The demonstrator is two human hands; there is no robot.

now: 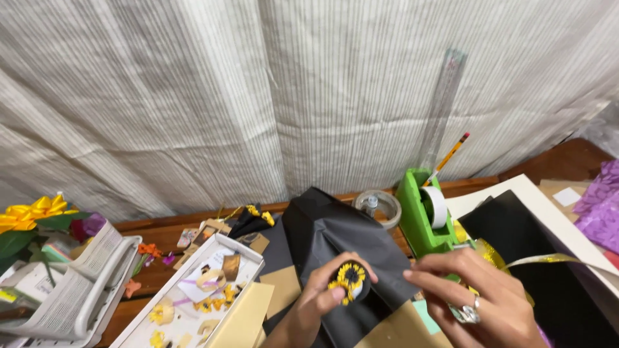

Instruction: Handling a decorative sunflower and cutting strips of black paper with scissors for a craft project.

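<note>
My left hand (320,296) holds a small yellow paper sunflower with a dark centre (349,278) between thumb and fingers. It is pressed against a folded black paper sheet (335,232). My right hand (480,293), wearing rings, hovers just right of the flower with fingers spread, over the black paper's edge. A gold ribbon (541,260) runs past the right hand's knuckles.
A green tape dispenser (422,216) stands behind the hands, with a pencil (451,154) and clear ruler (442,109) leaning on the striped cloth backdrop. A clear tape roll (380,205) lies beside it. A white tray (193,293) of paper scraps sits left. Purple paper (599,206) lies far right.
</note>
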